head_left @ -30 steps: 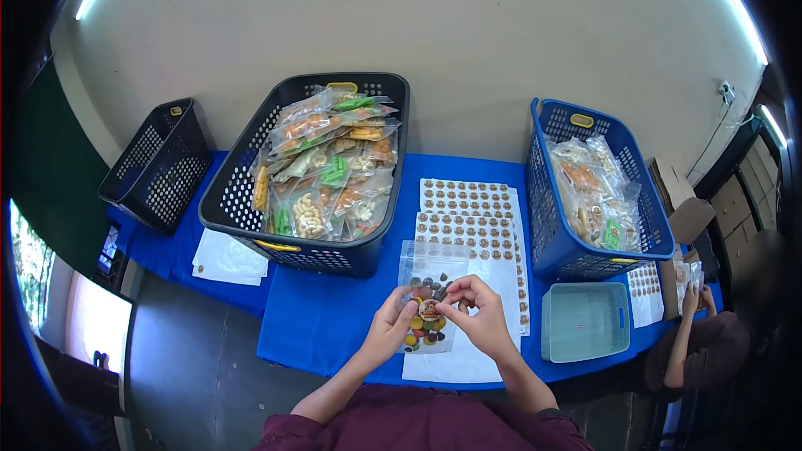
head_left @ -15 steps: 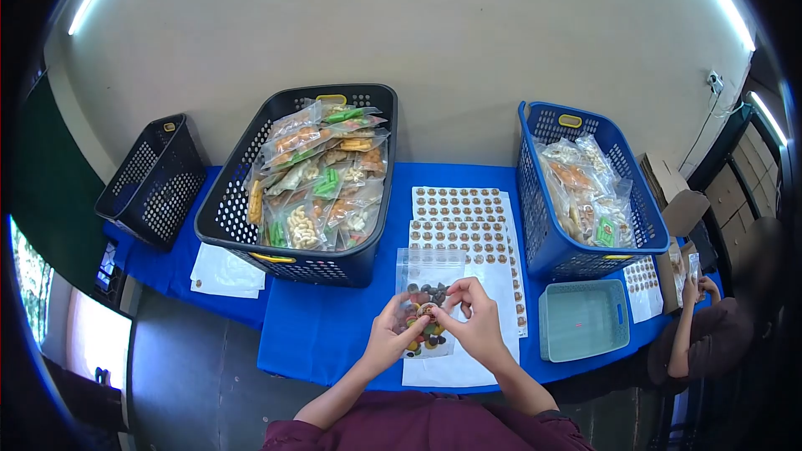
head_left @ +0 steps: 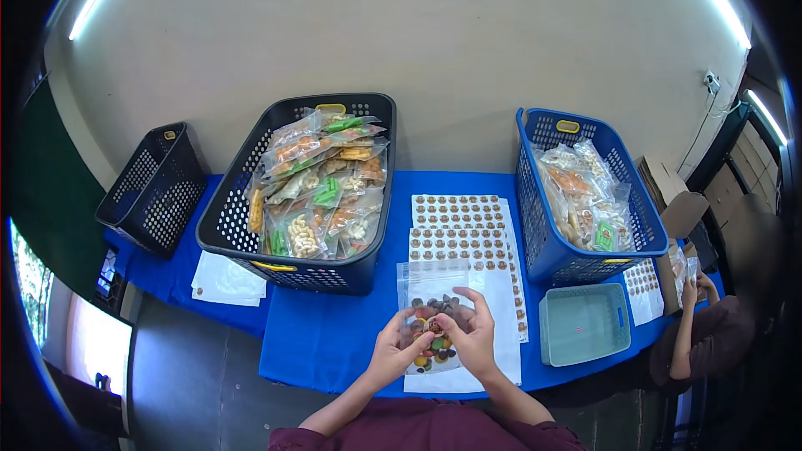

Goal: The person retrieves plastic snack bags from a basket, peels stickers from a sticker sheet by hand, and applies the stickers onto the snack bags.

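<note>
A clear zip bag (head_left: pixel 428 282) of small, rounded, multicoloured pieces is between my hands, over white sheets at the table's front. My left hand (head_left: pixel 396 352) grips the bag's left side, its thumb on the front near a small round sticker (head_left: pixel 433 325). On the right side, my right hand (head_left: pixel 473 341) is closed round the bag's edge, its thumb against the sticker and its index finger raised along the edge. What the pieces are, I cannot tell. Just behind the bag lie sheets of round stickers (head_left: pixel 455 234).
A black basket (head_left: pixel 351 277) heaped with filled bags stands back left, a blue basket (head_left: pixel 543 263) of bags back right. A pale green tray (head_left: pixel 585 353) sits at right. Far left are another black basket (head_left: pixel 167 221) and white sheets (head_left: pixel 230 277). A co-worker (head_left: pixel 710 338) handles a packet at far right.
My right hand has shifted from a pinch at the sticker to a hold on the bag's right edge, thumb against the sticker. The whole view has dropped slightly in the frame.
</note>
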`<action>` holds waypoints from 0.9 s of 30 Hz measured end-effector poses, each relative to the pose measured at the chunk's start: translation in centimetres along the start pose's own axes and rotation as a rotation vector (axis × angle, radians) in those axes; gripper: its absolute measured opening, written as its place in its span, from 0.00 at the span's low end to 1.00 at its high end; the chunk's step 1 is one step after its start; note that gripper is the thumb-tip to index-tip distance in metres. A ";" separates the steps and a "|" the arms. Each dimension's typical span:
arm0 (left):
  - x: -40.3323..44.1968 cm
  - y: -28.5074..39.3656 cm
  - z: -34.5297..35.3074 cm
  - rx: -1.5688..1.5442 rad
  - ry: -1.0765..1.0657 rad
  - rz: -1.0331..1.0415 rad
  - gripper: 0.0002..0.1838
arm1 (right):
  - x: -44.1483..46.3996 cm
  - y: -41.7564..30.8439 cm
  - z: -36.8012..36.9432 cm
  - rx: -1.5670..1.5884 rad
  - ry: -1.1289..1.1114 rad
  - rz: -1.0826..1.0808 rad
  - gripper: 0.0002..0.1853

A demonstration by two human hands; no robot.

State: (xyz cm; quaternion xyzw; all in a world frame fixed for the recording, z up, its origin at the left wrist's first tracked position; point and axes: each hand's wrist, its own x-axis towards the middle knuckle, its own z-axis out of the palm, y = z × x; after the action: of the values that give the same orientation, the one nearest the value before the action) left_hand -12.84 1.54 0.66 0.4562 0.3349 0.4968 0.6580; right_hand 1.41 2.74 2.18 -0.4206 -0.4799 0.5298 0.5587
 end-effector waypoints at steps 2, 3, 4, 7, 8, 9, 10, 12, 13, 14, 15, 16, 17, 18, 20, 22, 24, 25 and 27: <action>-0.4 -0.3 -0.2 -0.023 -0.019 -0.006 0.22 | -0.7 0.1 0.0 0.052 0.039 0.019 0.23; -0.6 -0.5 -0.3 -0.036 -0.028 -0.010 0.22 | -0.9 0.0 0.0 0.060 0.036 0.022 0.23; -0.6 -0.6 -0.2 -0.058 -0.021 -0.011 0.22 | -1.0 -0.2 0.0 0.068 0.032 0.022 0.23; -0.4 -1.0 -0.1 -0.089 0.005 0.004 0.21 | -1.4 0.3 -0.5 0.057 -0.017 0.010 0.22; -0.3 -1.1 -0.1 -0.079 0.016 0.018 0.20 | -1.6 0.7 -0.8 0.046 -0.040 0.003 0.21; -0.2 -1.2 0.0 -0.070 0.026 0.033 0.19 | -1.7 0.9 -0.8 0.048 -0.049 0.001 0.21; -0.1 -1.0 0.2 -0.055 0.059 0.018 0.18 | -1.9 1.2 -0.6 0.049 -0.055 -0.001 0.21; 0.1 -0.6 0.8 -0.029 0.120 -0.016 0.17 | -2.2 1.0 -0.7 0.014 -0.054 0.004 0.20; 0.2 -0.8 1.0 -0.029 0.132 0.001 0.16 | -2.3 0.9 -0.8 0.021 -0.048 0.007 0.20; 0.2 -1.0 1.3 -0.030 0.144 0.017 0.16 | -2.4 1.0 -0.9 0.028 -0.040 0.012 0.20; 0.3 -1.4 1.5 -0.031 0.156 0.030 0.15 | -2.5 1.0 -1.1 0.036 -0.032 0.017 0.21; 0.6 -1.9 1.5 -0.011 0.155 0.070 0.16 | -2.7 0.9 -1.3 0.052 -0.029 0.019 0.21; 0.8 -2.1 1.6 -0.011 0.146 0.045 0.17 | -2.7 0.7 -1.5 0.069 -0.025 0.021 0.21; 0.9 -2.1 1.7 -0.011 0.137 0.021 0.17 | -2.8 0.6 -1.7 0.087 -0.023 0.023 0.21; 1.5 -2.5 1.9 -0.012 0.117 0.001 0.17 | -3.0 0.3 -2.1 0.218 0.017 0.058 0.21; 1.8 -2.0 2.0 -0.055 0.059 -0.045 0.17 | -3.1 0.3 -2.6 0.236 0.035 0.048 0.21; 2.2 -2.3 2.5 0.011 0.009 -0.015 0.16 | -3.1 0.7 -3.2 0.138 0.036 -0.005 0.21; 2.5 -3.0 2.9 0.098 -0.011 0.038 0.16 | -3.1 0.7 -3.5 0.100 0.049 0.001 0.21; 2.8 -3.6 3.5 0.156 -0.013 0.057 0.16 | -2.9 0.5 -4.2 0.022 0.073 0.011 0.21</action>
State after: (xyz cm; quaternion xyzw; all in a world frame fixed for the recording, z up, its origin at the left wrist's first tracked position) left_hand -7.62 2.93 -1.44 0.5187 0.3554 0.4846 0.6081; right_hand 5.51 0.08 0.60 -0.4360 -0.4510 0.5225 0.5774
